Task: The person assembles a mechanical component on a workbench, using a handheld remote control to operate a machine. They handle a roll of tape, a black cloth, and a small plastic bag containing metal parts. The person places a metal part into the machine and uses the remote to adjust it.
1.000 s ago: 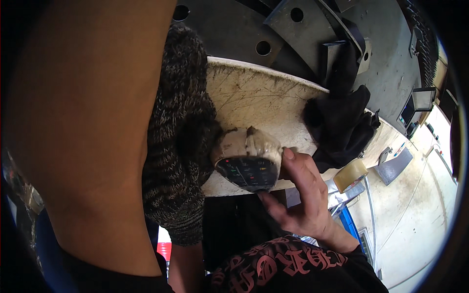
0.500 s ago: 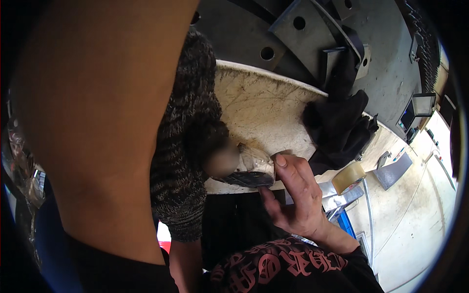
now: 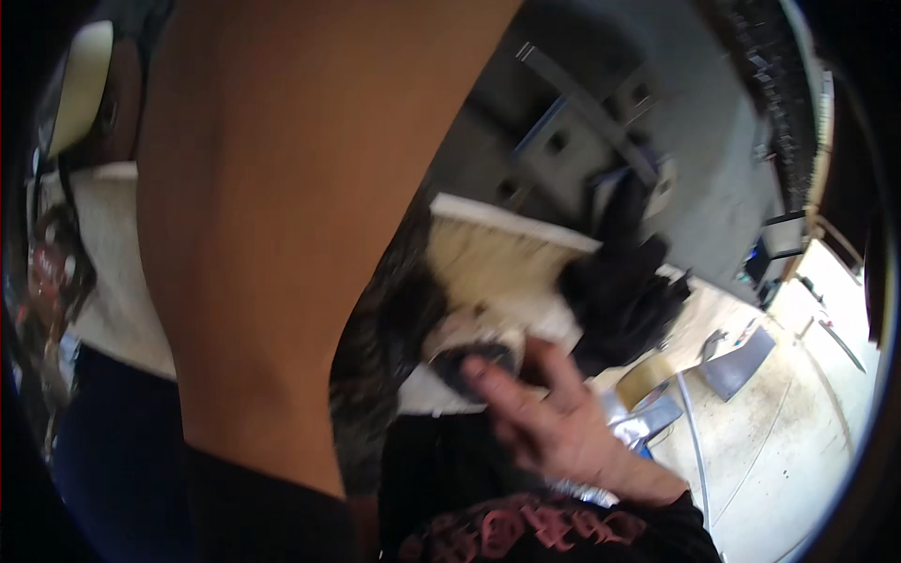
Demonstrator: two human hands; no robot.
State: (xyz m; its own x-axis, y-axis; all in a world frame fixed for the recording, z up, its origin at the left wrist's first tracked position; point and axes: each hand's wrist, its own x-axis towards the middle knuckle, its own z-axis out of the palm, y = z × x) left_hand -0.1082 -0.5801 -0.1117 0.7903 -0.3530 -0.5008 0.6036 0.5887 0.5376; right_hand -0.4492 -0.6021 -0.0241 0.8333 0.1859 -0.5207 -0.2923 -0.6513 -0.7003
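A short round piece (image 3: 465, 333), whitish on its side with a dark face, is at the near edge of a worn pale board (image 3: 497, 258). My right hand (image 3: 554, 422) grips its right side. The thumb lies across the dark face, and a finger bends behind the right rim; motion smears both. Left of the piece is a dark speckled knit covering (image 3: 361, 394) on an arm, and a dark mass (image 3: 408, 314) at its end touches or nearly touches the piece. My left hand's fingers cannot be made out there.
A large tan shape (image 3: 272, 235) near the camera blocks much of the left. Black crumpled cloth (image 3: 619, 300) lies right of the board. Beyond are grey plates with holes (image 3: 558, 141). A curved grey plate (image 3: 741, 361) and a tan curved piece (image 3: 643, 385) sit at right.
The view has tilted and blurred, and the tan shape has shifted right over the knit covering. My right thumb has moved from the round piece's lower edge onto its dark face.
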